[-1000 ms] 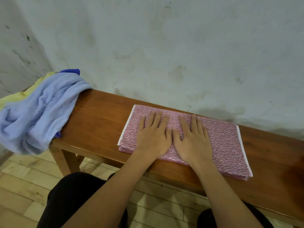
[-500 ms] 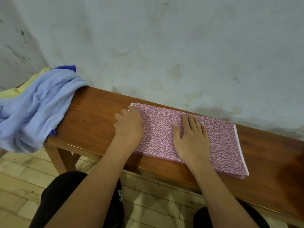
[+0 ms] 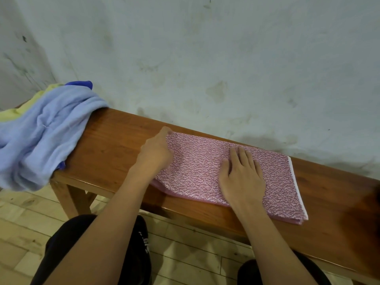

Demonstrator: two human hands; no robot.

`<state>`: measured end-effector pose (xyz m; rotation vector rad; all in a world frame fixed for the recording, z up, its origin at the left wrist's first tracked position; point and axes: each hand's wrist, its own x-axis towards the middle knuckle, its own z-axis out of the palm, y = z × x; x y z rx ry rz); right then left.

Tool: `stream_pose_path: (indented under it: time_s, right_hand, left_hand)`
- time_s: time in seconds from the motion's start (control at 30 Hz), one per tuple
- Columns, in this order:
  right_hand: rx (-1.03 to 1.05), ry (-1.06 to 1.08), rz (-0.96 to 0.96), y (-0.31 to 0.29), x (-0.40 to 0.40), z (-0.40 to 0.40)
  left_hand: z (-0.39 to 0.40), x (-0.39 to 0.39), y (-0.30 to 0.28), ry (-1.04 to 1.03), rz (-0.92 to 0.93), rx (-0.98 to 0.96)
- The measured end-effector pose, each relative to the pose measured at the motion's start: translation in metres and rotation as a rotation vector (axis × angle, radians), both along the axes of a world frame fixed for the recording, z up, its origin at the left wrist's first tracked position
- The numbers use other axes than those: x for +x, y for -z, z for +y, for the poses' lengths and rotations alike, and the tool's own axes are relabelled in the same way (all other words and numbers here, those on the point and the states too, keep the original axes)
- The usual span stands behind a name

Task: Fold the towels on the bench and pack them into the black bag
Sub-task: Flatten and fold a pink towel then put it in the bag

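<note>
A pink patterned towel (image 3: 205,163), folded into a long strip with a white edge at its right end, lies on the wooden bench (image 3: 109,145). My left hand (image 3: 156,151) pinches the towel's left end, and the cloth under it is slightly lifted and rumpled. Flat on the middle of the towel rests my right hand (image 3: 242,177), fingers spread, pressing down. A crumpled light blue towel (image 3: 41,138) hangs over the bench's left end, on top of a yellow towel (image 3: 26,105) and a dark blue one (image 3: 82,84). No black bag is in view.
A stained grey wall (image 3: 226,58) runs right behind the bench. Pale wood flooring (image 3: 24,229) lies below, with my knees in dark trousers (image 3: 139,249) close to the bench's front edge. Bare bench top shows between the two towel groups and at the far right.
My left hand slid from the towel's middle to its left end and closed on the edge. My right hand stayed flat on the towel.
</note>
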<state>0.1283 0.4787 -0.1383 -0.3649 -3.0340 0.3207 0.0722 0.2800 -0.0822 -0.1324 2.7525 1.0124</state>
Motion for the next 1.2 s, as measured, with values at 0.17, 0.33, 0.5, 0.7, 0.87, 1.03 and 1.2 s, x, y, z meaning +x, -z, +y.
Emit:
stream_pose_path:
  time_s: [0.17, 0.33, 0.5, 0.7, 0.87, 1.03, 1.2]
  right_hand:
    - [0.043, 0.036, -0.108, -0.002, 0.002, 0.005]
    - [0.053, 0.010, -0.100, -0.003, 0.003, -0.005]
    - [0.008, -0.072, -0.059, -0.005, 0.008, -0.036]
    - [0.211, -0.173, -0.285, -0.017, 0.012, -0.043]
    - [0.005, -0.192, -0.151, -0.009, 0.012, -0.028]
    - [-0.103, -0.031, 0.227, -0.016, 0.008, 0.017]
    - [-0.066, 0.017, -0.091, -0.010, 0.009, 0.045]
  left_hand:
    - [-0.003, -0.005, -0.005, -0.034, 0.030, 0.185]
    - [0.001, 0.000, -0.026, -0.046, 0.069, 0.631]
    - [0.016, 0.013, -0.045, 0.032, -0.011, 0.931]
    - [0.052, 0.017, -0.028, 0.188, -0.055, 0.948]
    - [0.067, 0.013, -0.024, 0.172, -0.056, 0.878]
    - [0.071, 0.011, -0.022, 0.228, -0.039, 0.742]
    - [0.084, 0.018, -0.020, 0.273, -0.019, 0.630]
